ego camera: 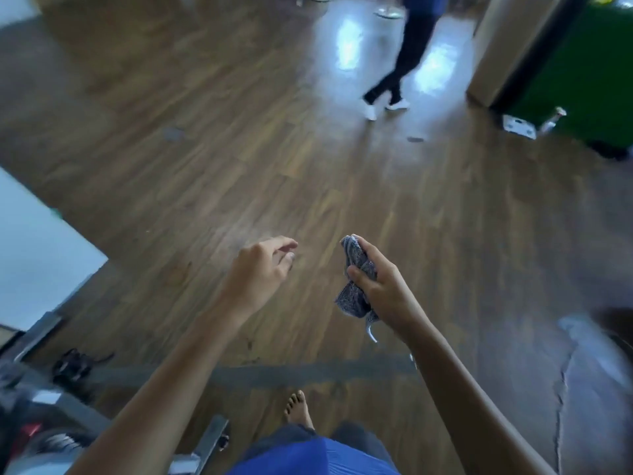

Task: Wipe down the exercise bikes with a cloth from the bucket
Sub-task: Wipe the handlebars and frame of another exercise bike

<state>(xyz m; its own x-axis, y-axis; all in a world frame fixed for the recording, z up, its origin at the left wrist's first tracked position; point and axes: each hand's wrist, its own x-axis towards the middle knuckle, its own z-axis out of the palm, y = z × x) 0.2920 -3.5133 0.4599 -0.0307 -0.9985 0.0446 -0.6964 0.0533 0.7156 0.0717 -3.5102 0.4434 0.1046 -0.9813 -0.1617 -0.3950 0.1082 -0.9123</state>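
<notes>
My right hand grips a crumpled grey speckled cloth in front of me, above the wooden floor; a loose end of the cloth hangs below the fist. To its left, my left hand is held out with fingers loosely bent and holds nothing. Grey metal frame parts of an exercise bike show blurred at the lower left, with a pedal near them. No bucket is in view.
Another person's legs in dark trousers and white shoes cross the floor at the top. A green bin and a wooden pillar stand at the top right. A white wall panel is on the left. My bare foot stands below.
</notes>
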